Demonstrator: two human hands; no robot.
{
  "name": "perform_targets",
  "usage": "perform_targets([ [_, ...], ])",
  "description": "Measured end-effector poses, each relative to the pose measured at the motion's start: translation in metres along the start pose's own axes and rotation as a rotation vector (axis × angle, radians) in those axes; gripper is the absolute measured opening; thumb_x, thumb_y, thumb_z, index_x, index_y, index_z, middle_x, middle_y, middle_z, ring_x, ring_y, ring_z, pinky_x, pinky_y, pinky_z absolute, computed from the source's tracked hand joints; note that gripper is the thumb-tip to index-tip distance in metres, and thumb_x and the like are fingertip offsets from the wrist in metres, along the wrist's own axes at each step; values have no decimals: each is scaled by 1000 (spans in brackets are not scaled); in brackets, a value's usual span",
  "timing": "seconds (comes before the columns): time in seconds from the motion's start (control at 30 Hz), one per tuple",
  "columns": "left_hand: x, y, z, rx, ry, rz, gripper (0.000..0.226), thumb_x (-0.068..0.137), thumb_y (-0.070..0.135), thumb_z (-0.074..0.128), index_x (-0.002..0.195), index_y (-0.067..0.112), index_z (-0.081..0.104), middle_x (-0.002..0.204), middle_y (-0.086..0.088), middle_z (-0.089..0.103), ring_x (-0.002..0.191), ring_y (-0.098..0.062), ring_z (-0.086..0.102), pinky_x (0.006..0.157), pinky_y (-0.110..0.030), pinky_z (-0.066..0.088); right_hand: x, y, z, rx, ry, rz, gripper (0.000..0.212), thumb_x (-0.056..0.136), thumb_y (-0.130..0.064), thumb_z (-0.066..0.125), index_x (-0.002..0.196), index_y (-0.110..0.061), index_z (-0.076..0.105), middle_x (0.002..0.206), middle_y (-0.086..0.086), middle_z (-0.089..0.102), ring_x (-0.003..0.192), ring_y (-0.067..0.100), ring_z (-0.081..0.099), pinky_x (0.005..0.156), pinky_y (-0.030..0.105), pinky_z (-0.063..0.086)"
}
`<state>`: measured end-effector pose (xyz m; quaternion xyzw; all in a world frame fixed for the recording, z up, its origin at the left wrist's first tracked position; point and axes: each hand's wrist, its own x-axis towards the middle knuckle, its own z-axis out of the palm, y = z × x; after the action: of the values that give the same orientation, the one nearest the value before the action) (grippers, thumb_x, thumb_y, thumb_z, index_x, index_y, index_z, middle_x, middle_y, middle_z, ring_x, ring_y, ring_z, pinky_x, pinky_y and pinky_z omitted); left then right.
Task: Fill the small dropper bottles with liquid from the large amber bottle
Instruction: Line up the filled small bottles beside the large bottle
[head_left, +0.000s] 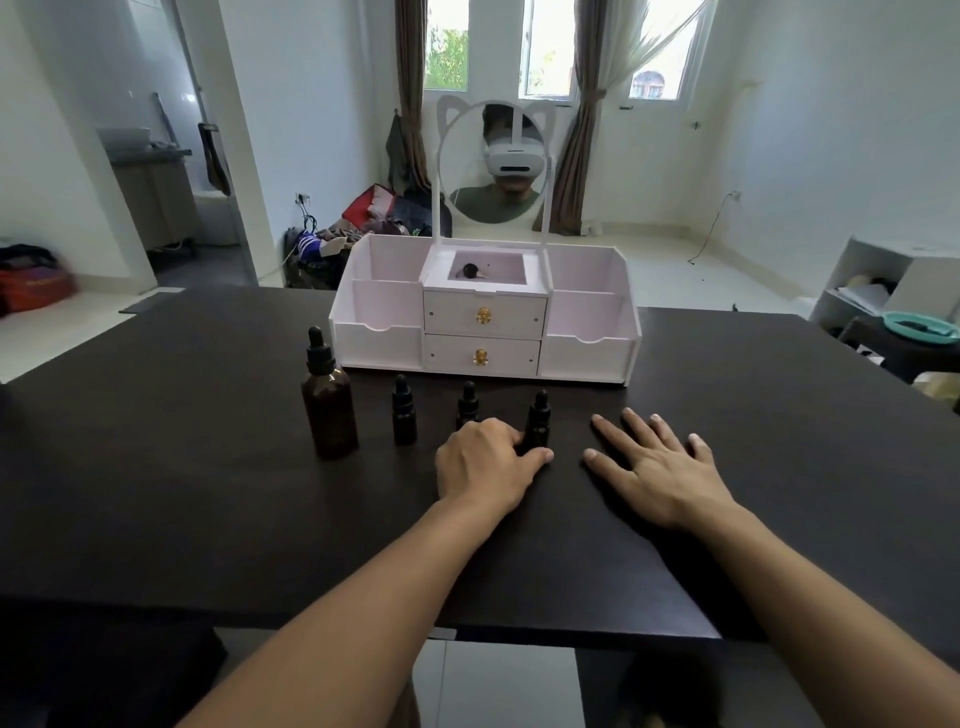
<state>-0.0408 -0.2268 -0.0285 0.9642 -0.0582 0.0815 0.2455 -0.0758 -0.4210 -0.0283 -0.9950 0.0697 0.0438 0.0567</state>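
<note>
Large amber bottle (329, 410): it stands upright at the left end of the row on the dark table (156, 493), its dropper cap on. We judge it is set there so that it stays clear of both hands until liquid is wanted.

Small dropper bottles: three stand upright in a line to the right of the big one, all capped. We see the left small bottle (403, 418) well apart from any hand, the middle small bottle (467, 405) partly hidden behind our knuckles, and the right small bottle (538, 421) nearest the centre.

Left hand (485, 462): we curl its fingers and thumb round the base of the right small bottle, thumb in front. We judge this grip steadies the bottle for uncapping, or readies it for lifting.

Right hand (657, 467): it lies flat on the table just beside that bottle, fingers straight and spread, holding nothing. It seems to us to wait there, free to take the cap.

White organiser (485, 317): it sits behind the row with a round mirror (493, 161) above it, out of the working space.

Progress: every cap is on, so we judge that filling has not begun.
</note>
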Motion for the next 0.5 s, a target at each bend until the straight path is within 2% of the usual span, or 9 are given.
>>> perform_targets([
  [0.13,2,2,1,33,9,-16,49,83,66,59,116,32,71,107,2,71,105,-20,64,79,-31,49,-1,0,0,0,3,-2,64,91,-73,14,149,-53,1,164,-10,-6,151,16,-9,121,50,-3],
  [0.33,-5,2,-1,39,-2,9,44,85,63,60,103,25,73,96,-1,71,98,-22,64,75,-31,49,-2,2,0,-5,3,-8,65,91,-72,14,151,-50,0,164,-9,-6,151,17,-9,121,50,-4],
  [0.43,-17,-10,-6,-42,-38,68,47,86,57,62,119,24,69,102,0,68,100,-18,62,82,-31,51,-4,2,1,-17,9,-32,66,92,-70,14,152,-45,0,165,-5,-5,151,20,-9,121,51,-4],
  [0.5,-29,-21,-15,-53,-47,137,48,90,53,60,129,24,63,104,4,58,104,-13,55,86,-25,44,-6,4,2,-38,-3,-45,69,93,-70,13,153,-41,-1,165,-2,-7,151,22,-10,121,52,-4],
])
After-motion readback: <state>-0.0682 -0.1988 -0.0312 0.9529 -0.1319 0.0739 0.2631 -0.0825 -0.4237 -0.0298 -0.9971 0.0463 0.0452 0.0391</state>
